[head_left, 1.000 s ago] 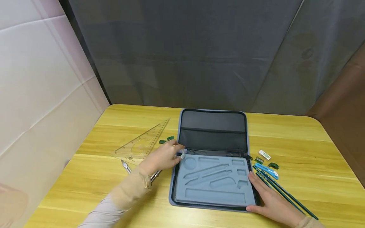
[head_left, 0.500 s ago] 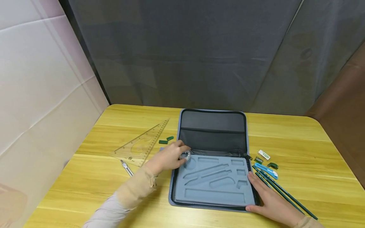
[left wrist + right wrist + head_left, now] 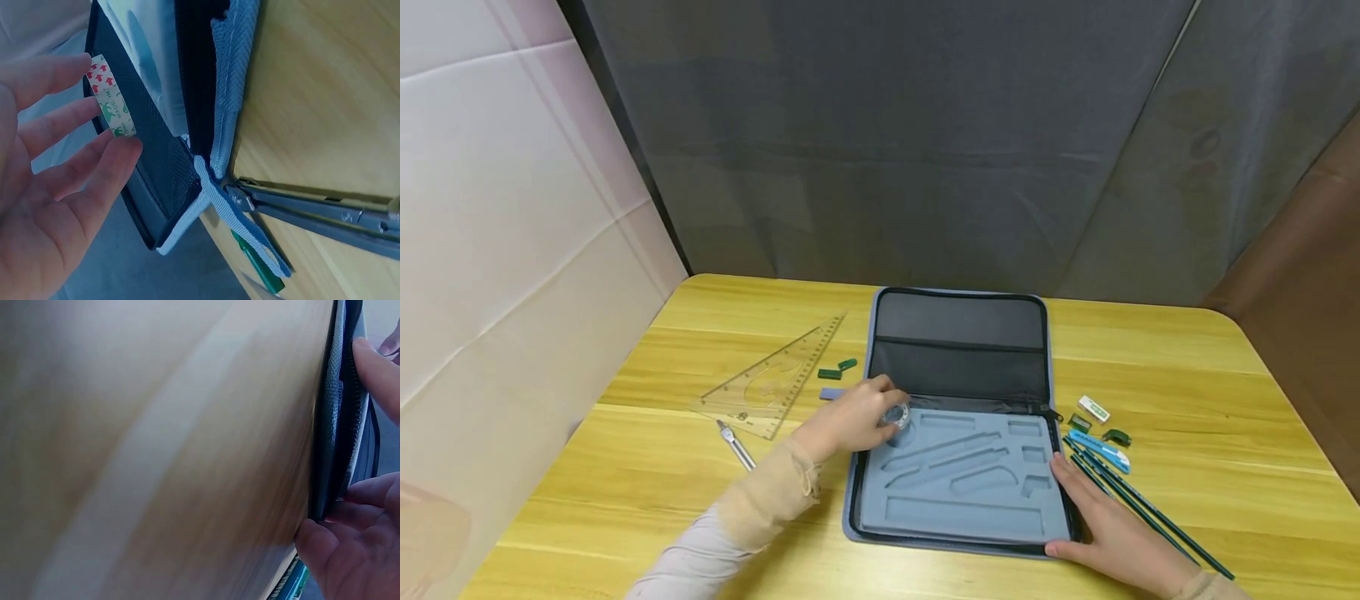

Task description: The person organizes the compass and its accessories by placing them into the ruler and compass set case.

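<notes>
Your left hand [image 3: 853, 417] had the tape roll [image 3: 897, 414] pinched between thumb and fingertips, right by the round recess at the upper left of the tray [image 3: 964, 537]; can't tell if it touched the tray. Printed band with red arrows and green marks showed in the left wrist view. Your right hand [image 3: 1112, 533] gripped the right edge of the open case [image 3: 961, 367], near its lower corner. Left of the case on the counter [image 3: 587, 500]: clear set square [image 3: 786, 390], metal compass [image 3: 737, 446], two green pieces [image 3: 830, 374]. Right: white eraser [image 3: 1093, 408], blue cutter [image 3: 1100, 451], dark green pencils [image 3: 1180, 527].
</notes>
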A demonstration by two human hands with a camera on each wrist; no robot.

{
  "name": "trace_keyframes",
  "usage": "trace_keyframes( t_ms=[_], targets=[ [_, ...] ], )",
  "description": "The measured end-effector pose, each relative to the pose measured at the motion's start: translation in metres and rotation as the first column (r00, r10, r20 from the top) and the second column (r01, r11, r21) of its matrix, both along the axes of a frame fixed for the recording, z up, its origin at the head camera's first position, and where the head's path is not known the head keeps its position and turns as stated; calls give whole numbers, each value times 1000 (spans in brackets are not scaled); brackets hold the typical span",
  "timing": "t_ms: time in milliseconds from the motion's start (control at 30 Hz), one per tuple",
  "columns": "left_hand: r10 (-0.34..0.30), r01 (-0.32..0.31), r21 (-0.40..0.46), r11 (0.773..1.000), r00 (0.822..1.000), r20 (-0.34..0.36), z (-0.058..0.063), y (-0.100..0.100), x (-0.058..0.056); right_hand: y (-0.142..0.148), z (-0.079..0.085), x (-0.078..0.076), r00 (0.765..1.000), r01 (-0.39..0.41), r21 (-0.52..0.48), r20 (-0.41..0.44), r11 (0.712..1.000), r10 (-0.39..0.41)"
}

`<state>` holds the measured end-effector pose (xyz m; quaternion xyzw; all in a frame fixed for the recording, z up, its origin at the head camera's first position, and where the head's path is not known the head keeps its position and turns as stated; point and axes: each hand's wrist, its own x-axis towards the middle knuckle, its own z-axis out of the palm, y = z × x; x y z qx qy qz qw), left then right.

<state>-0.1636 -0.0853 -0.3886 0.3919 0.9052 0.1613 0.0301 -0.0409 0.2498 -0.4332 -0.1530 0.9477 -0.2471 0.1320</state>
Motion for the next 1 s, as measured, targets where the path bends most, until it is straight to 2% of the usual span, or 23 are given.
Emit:
trace_keyframes(
  t_ms=[367, 733, 1000],
  targets=[
    [-3, 3, -33, 999, 1000, 25, -5, 3, 1, 0, -1, 1, 1000, 2, 4, -8, 1000, -1],
    [-17, 18, -61, 998, 1000, 16, -8, 5, 2, 1, -2, 0, 999, -7, 21, -52, 1000, 8],
    [-33, 32, -82, 996, 999, -5, -10, 7, 4, 1, -3, 1, 1000, -4, 7, -31, 1000, 4]
  ],
)
